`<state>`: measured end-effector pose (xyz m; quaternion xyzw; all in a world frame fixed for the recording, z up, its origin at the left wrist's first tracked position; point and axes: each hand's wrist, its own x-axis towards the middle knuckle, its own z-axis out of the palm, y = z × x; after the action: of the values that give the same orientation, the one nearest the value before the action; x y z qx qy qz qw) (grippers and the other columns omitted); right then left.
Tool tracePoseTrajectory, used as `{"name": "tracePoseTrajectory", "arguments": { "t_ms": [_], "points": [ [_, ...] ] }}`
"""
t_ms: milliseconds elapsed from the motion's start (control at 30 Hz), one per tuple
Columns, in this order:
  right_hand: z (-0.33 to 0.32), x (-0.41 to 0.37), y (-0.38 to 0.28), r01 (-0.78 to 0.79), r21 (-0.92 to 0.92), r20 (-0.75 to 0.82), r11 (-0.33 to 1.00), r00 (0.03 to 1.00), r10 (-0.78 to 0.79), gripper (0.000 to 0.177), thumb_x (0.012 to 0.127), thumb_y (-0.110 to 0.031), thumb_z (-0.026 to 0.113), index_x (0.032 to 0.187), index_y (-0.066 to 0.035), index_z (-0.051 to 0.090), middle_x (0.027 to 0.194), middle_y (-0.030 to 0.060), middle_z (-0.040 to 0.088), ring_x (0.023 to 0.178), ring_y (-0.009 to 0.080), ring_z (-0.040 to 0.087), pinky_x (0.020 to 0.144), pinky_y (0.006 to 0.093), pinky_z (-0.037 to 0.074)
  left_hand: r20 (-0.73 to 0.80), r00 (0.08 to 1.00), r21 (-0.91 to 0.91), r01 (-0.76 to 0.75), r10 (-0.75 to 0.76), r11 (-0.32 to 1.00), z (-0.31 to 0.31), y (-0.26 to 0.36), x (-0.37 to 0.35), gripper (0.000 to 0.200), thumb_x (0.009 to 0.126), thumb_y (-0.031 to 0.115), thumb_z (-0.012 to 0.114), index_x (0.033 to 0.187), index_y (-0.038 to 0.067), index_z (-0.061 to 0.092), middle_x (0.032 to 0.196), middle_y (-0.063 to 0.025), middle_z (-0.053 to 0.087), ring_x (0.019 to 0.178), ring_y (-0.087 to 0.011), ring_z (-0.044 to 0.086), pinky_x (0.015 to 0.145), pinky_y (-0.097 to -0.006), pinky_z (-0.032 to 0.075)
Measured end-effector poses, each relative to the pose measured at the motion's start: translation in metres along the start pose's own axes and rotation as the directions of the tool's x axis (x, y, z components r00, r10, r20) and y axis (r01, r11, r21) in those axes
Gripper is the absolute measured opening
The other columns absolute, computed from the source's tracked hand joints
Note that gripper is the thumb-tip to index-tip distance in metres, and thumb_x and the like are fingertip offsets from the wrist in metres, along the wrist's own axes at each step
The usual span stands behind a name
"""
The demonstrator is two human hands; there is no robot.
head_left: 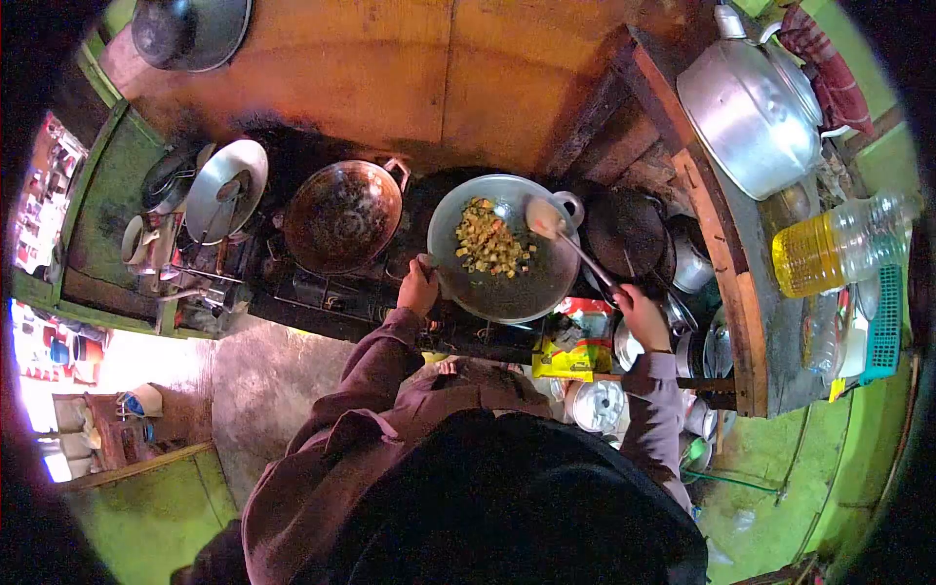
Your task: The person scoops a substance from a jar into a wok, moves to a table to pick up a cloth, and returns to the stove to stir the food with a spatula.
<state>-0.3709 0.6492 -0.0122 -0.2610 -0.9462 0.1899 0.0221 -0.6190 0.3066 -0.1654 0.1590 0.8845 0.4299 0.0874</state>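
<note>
A grey metal wok (556, 283) stands on the stove in front of me, with small browned, diced food (490, 240) gathered in its left and middle part. My left hand (418, 288) is closed at the wok's left edge, where its handle is hidden by my fingers. In my right hand (643, 317) is the dark handle of a spatula (543, 218). The spatula's broad, pale head is inside the wok at the upper right, beside the food.
Left of the wok sits a browned, oily pan (345, 216), and beyond it a tilted metal bowl (228, 190). A dark pan (626, 234) lies to the right. A kettle (746, 112) and an oil bottle (829, 249) are on the right-hand ledge. A yellow packet (570, 359) lies below the wok.
</note>
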Motion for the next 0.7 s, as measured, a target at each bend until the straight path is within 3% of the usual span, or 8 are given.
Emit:
{"name": "tracePoseTrajectory", "arguments": {
  "t_ms": [100, 133, 233, 367, 500, 567, 633, 700],
  "points": [
    [0.008, -0.008, 0.029, -0.087, 0.186, 0.113, 0.979, 0.991, 0.066, 0.038, 0.090, -0.033, 0.052, 0.113, -0.003, 0.054, 0.106, 0.0187, 0.060, 0.097, 0.0277, 0.059, 0.079, 0.0366, 0.046, 0.007, 1.000, -0.008, 0.019, -0.019, 1.000, 0.000, -0.001, 0.001, 0.038, 0.083, 0.025, 0.054, 0.103, -0.001, 0.034, 0.086, -0.0318, 0.058, 0.080, -0.0475, 0.056, 0.069, -0.0527, 0.045],
    [0.027, -0.010, 0.046, 0.019, 0.312, 0.217, 0.950, 0.972, -0.091, 0.040, 0.090, -0.035, 0.050, 0.115, -0.004, 0.053, 0.105, 0.0141, 0.060, 0.095, 0.0240, 0.058, 0.077, 0.0353, 0.046, 0.008, 1.000, -0.011, 0.007, -0.007, 1.000, 0.000, -0.002, 0.002, 0.038, 0.083, 0.024, 0.054, 0.103, -0.001, 0.034, 0.086, -0.0316, 0.058, 0.080, -0.0472, 0.056, 0.069, -0.0523, 0.045],
    [0.141, 0.012, 0.095, -0.152, 0.498, 0.502, 0.853, 0.853, -0.141, 0.046, 0.091, -0.044, 0.047, 0.118, -0.007, 0.052, 0.098, 0.0045, 0.059, 0.080, 0.0129, 0.052, 0.065, 0.0254, 0.044, 0.010, 1.000, 0.039, 0.016, -0.017, 0.999, 0.002, -0.006, 0.005, 0.036, 0.083, 0.023, 0.054, 0.101, -0.001, 0.035, 0.085, -0.0314, 0.058, 0.080, -0.0471, 0.056, 0.068, -0.0519, 0.045],
    [0.133, 0.002, -0.016, -0.239, 0.366, 0.395, 0.899, 0.915, 0.083, 0.032, 0.090, -0.032, 0.045, 0.101, -0.006, 0.059, 0.085, 0.0147, 0.062, 0.080, 0.0305, 0.061, 0.071, 0.0407, 0.047, 0.014, 1.000, -0.003, -0.028, 0.028, 1.000, 0.002, -0.012, 0.010, 0.034, 0.083, 0.023, 0.054, 0.100, 0.000, 0.036, 0.085, -0.0316, 0.058, 0.081, -0.0469, 0.056, 0.069, -0.0517, 0.045],
    [0.101, -0.022, -0.041, -0.179, 0.496, 0.239, 0.849, 0.969, 0.065, 0.034, 0.089, -0.037, 0.047, 0.099, -0.007, 0.058, 0.080, 0.0166, 0.061, 0.071, 0.0294, 0.063, 0.062, 0.0407, 0.046, 0.011, 1.000, 0.035, -0.005, 0.004, 0.999, -0.008, -0.001, 0.009, 0.032, 0.084, 0.023, 0.053, 0.100, 0.001, 0.036, 0.086, -0.0310, 0.057, 0.080, -0.0463, 0.056, 0.067, -0.0520, 0.045],
    [0.084, -0.030, -0.030, 0.089, 0.302, -0.011, 0.949, 0.996, -0.090, 0.037, 0.087, -0.044, 0.051, 0.099, -0.010, 0.059, 0.073, 0.0161, 0.061, 0.064, 0.0296, 0.062, 0.054, 0.0398, 0.045, 0.024, 0.999, 0.043, 0.019, -0.020, 0.999, -0.013, 0.007, 0.006, 0.032, 0.084, 0.023, 0.053, 0.100, 0.002, 0.036, 0.086, -0.0307, 0.057, 0.079, -0.0461, 0.056, 0.066, -0.0521, 0.045],
    [0.065, -0.041, -0.033, -0.011, -0.141, -0.091, 0.990, 0.996, -0.002, 0.030, 0.083, -0.044, 0.056, 0.102, -0.021, 0.060, 0.069, 0.0125, 0.063, 0.063, 0.0318, 0.062, 0.050, 0.0423, 0.045, -0.010, 0.997, 0.010, -0.077, 0.077, 0.997, -0.019, 0.018, 0.002, 0.031, 0.084, 0.024, 0.052, 0.100, 0.002, 0.036, 0.085, -0.0304, 0.057, 0.077, -0.0465, 0.056, 0.065, -0.0526, 0.045],
    [0.036, -0.048, -0.046, -0.011, -0.205, -0.149, 0.979, 0.989, -0.021, 0.025, 0.082, -0.039, 0.059, 0.101, -0.023, 0.059, 0.070, 0.0117, 0.063, 0.060, 0.0308, 0.062, 0.049, 0.0425, 0.045, 0.002, 0.999, 0.015, -0.052, 0.052, 0.999, -0.017, 0.014, 0.003, 0.031, 0.084, 0.024, 0.052, 0.101, 0.002, 0.036, 0.086, -0.0304, 0.057, 0.077, -0.0467, 0.056, 0.065, -0.0528, 0.045]
  ]
}}
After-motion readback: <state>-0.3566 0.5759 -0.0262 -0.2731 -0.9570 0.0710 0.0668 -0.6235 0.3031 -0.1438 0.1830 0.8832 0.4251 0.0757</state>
